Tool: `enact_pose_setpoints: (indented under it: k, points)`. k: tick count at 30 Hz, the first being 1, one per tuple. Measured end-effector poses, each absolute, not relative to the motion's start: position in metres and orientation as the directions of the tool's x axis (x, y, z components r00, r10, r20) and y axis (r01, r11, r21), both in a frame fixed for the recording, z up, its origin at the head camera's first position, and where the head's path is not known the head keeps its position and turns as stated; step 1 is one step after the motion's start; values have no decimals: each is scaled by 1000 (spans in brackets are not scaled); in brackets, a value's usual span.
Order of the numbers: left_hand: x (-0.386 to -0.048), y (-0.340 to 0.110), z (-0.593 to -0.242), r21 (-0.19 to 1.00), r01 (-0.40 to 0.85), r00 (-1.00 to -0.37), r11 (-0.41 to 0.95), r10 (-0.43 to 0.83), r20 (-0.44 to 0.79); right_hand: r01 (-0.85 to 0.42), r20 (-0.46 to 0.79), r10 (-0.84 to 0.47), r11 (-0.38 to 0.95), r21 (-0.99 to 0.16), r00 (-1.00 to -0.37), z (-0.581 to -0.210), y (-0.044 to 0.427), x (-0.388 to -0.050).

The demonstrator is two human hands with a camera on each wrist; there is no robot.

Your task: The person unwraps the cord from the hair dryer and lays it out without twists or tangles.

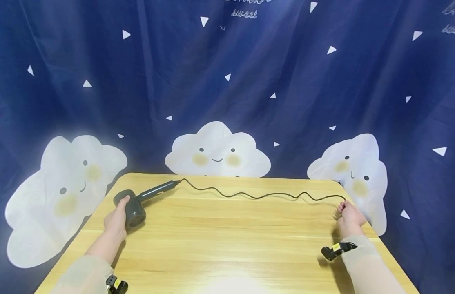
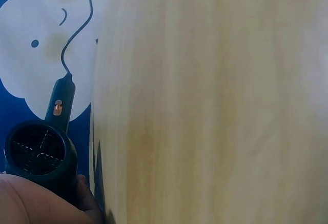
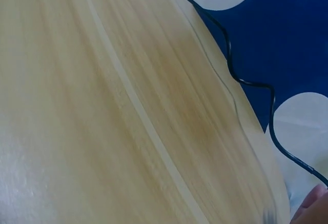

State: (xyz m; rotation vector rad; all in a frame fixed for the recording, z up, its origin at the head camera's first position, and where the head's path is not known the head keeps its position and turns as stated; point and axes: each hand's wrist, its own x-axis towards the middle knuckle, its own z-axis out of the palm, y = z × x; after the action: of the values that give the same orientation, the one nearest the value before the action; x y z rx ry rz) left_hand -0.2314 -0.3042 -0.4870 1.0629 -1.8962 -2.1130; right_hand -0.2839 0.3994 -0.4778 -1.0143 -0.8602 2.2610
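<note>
A dark green hair dryer (image 1: pixel 134 209) is at the left side of the table, its handle pointing to the back right. My left hand (image 1: pixel 116 218) grips the barrel, the thumb side showing on top. The left wrist view shows the round grille (image 2: pixel 38 149) and a copper-coloured switch (image 2: pixel 58 107) on the handle. From the handle a thin black cord (image 1: pixel 262 197) runs wavily across to the right, stretched out above the table. At its far end my right hand (image 1: pixel 349 217) pinches it with curled fingers; the plug end is hidden. The right wrist view shows the cord (image 3: pixel 229 55) and part of the hand.
A light wood table (image 1: pixel 227 241) with rounded back corners lies under both hands. Behind it hangs a dark blue curtain (image 1: pixel 227 98) with white clouds and triangles. Small black cameras (image 1: pixel 337 250) are strapped on both wrists.
</note>
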Motion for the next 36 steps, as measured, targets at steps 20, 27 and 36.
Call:
enact_pose_setpoints:
  k: [20, 27, 36]
  points:
    - [-233, -312, -488, 901, -404, -792, -160, -432, -432, 110, -565, 454, -706, -700, -689, -475, 399, -274]
    - [-235, -316, -492, 901, -409, -796, -145, -427, -430, 132, -584, 475, -691, -711, -658, -480, 400, -274]
    - [-238, -317, -493, 899, -420, -792, -129, -433, -432, 135, -525, 520, -612, -779, -674, -488, 400, -278]
